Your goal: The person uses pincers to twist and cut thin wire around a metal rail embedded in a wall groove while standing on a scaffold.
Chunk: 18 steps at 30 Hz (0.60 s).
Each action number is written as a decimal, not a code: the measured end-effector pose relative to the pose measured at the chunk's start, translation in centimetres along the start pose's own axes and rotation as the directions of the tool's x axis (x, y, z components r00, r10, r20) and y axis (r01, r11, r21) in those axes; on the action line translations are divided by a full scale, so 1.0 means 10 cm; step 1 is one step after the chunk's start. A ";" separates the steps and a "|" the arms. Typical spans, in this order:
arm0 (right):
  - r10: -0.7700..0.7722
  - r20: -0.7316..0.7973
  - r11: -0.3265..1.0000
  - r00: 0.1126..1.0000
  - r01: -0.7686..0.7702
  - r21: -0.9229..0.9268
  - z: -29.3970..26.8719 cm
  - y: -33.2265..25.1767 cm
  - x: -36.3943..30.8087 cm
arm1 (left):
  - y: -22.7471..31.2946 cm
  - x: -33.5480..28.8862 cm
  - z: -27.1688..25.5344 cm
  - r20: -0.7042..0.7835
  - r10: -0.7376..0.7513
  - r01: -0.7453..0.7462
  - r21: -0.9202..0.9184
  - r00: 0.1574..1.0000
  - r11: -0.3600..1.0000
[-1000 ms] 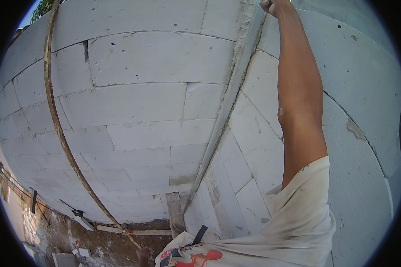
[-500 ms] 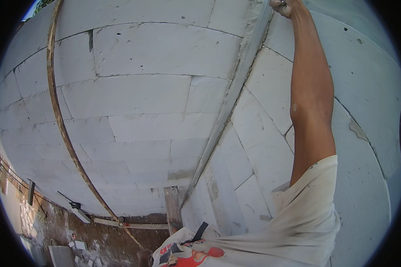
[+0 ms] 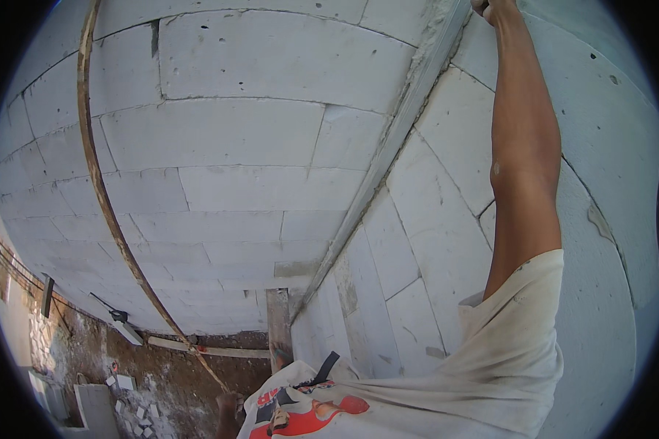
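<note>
My right arm stretches up along the block wall, and my right hand (image 3: 495,9) is cut by the top edge of the view. Its fingers are curled beside the upper part of a long, pale grey strip (image 3: 379,150) that runs down the wall corner. Whatever those fingers hold is hidden. Low in the view, my left hand (image 3: 230,404) is dim and partly covered by my shirt. It appears closed round the lower end of a thin wooden pole (image 3: 108,208), which rises past the left wall.
White block walls (image 3: 241,139) meet at the corner. A wooden plank (image 3: 278,322) lies below, with a foot on it. Down on the brown dirt ground (image 3: 176,377) are a long board (image 3: 212,351), a handsaw-like tool (image 3: 127,329) and several broken block pieces (image 3: 143,415).
The walls and strip have shifted slightly up in view. My right hand and arm sit a little farther right, with more of the hand cut off. My left hand shows more at the pole.
</note>
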State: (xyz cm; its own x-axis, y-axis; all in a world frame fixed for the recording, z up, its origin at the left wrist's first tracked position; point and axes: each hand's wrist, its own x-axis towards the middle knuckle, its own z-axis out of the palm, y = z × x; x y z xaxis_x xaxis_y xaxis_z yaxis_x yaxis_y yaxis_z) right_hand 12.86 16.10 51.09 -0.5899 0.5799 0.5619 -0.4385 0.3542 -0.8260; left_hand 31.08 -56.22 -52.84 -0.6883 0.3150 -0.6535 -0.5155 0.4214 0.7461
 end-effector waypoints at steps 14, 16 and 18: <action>-0.051 -0.014 0.783 0.999 0.031 -0.621 -0.13 -0.05 -0.15 | 0.69 -0.20 0.07 -0.133 -0.310 0.285 -0.178 0.941 0.942; -0.549 0.229 0.149 0.803 0.364 -0.919 -0.20 -0.15 -0.07 | 0.68 -0.05 0.12 -0.112 -0.308 0.295 -0.124 0.945 0.948; -0.616 0.262 -0.027 0.743 0.312 -0.950 0.02 -0.33 -0.13 | 0.70 0.07 0.13 -0.108 -0.311 0.303 -0.087 0.944 0.949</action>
State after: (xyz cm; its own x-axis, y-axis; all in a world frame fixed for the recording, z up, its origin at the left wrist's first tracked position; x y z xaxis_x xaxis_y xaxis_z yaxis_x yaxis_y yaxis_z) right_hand 14.89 14.02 53.12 -0.3454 0.0204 0.9382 0.4717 0.8681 0.1548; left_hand 27.67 -51.93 -48.27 -0.5448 0.0741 -0.8353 -0.7423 0.4209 0.5214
